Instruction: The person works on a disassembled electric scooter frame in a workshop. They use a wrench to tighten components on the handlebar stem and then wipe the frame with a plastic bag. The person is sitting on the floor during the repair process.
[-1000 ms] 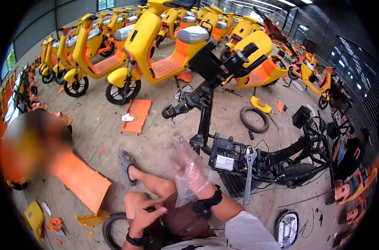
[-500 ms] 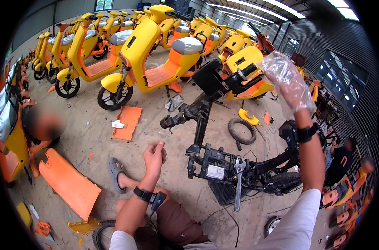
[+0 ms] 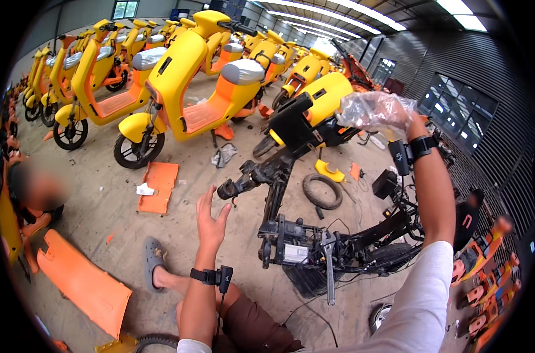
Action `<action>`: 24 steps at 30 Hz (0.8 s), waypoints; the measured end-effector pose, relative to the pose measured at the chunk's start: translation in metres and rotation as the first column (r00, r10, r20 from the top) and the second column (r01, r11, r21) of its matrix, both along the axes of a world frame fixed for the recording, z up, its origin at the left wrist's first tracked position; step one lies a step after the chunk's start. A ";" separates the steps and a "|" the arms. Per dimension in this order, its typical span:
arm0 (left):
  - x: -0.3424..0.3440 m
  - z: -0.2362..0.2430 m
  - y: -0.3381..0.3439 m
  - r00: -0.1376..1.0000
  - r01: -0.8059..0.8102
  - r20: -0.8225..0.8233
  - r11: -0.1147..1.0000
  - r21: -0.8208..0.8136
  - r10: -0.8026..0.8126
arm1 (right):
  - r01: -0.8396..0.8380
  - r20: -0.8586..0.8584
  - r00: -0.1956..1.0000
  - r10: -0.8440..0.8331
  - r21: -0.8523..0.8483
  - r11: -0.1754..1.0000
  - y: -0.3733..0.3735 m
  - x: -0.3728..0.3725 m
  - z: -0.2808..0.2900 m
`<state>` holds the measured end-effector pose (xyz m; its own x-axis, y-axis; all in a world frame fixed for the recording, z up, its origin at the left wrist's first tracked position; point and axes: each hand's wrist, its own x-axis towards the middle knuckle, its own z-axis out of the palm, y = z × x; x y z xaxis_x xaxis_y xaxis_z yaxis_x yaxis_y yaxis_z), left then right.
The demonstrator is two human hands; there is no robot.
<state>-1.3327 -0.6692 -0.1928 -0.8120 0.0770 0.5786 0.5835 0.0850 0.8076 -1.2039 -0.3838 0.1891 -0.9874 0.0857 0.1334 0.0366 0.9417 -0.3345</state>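
A crumpled clear plastic bag [image 3: 361, 112] is bunched around and beyond my right hand [image 3: 401, 112]. My fingers look closed on it, though the film partly hides them and whatever lies behind. The bag is at the upper end of a stripped black scooter frame [image 3: 373, 232], close to a black box-shaped part [image 3: 294, 125]. My left hand [image 3: 210, 219] is empty, fingers spread, beside the clamp-like end of a black tube [image 3: 227, 188] on the frame. An adjustable wrench [image 3: 330, 270] rests across the frame next to a silver module [image 3: 295, 254].
Yellow-and-orange scooters [image 3: 185, 82] stand in rows behind. On the floor lie a loose tyre [image 3: 322, 192], a yellow cover [image 3: 329, 171], an orange panel [image 3: 158, 187] and a long orange panel [image 3: 85, 282]. A person [image 3: 40, 182] is at the left, another [image 3: 469, 217] at the right.
My left hand has risen slightly and its fingers have spread. My right hand has moved left and down with the plastic bag. The whole view has shifted a little.
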 end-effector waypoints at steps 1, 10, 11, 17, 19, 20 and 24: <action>-0.002 0.000 0.006 1.000 0.012 -0.010 0.999 0.049 -0.012 | -0.008 0.042 0.999 0.007 0.022 1.000 -0.003 -0.006 0.002; -0.019 0.002 0.009 0.961 -0.110 -0.246 0.992 0.066 0.123 | -0.129 0.204 0.977 0.056 0.363 0.923 -0.028 -0.033 0.020; -0.020 0.003 0.007 0.958 -0.119 -0.255 0.992 0.050 0.128 | -0.149 0.214 0.974 0.069 0.388 0.909 -0.030 -0.034 0.019; -0.018 0.008 0.007 0.955 -0.077 -0.279 0.992 0.105 0.104 | -0.101 0.181 0.982 0.048 0.299 0.949 -0.029 -0.031 0.019; -0.015 0.011 0.010 0.945 -0.072 -0.309 0.990 0.118 0.105 | -0.105 0.147 0.987 0.068 0.261 0.960 -0.026 -0.029 0.021; -0.014 0.012 0.012 0.942 -0.076 -0.317 0.989 0.123 0.112 | -0.099 0.138 0.988 0.062 0.281 0.955 -0.025 -0.028 0.023; -0.010 0.020 0.016 0.945 -0.070 -0.307 0.984 0.161 0.118 | -0.037 0.102 0.995 0.016 0.207 0.978 -0.024 -0.023 0.025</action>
<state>-1.3431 -0.6536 -0.1729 -0.5867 -0.0953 0.8042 0.8044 0.0466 0.5923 -1.2273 -0.4081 0.2144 -0.9981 0.0402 0.0465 0.0340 0.9913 -0.1272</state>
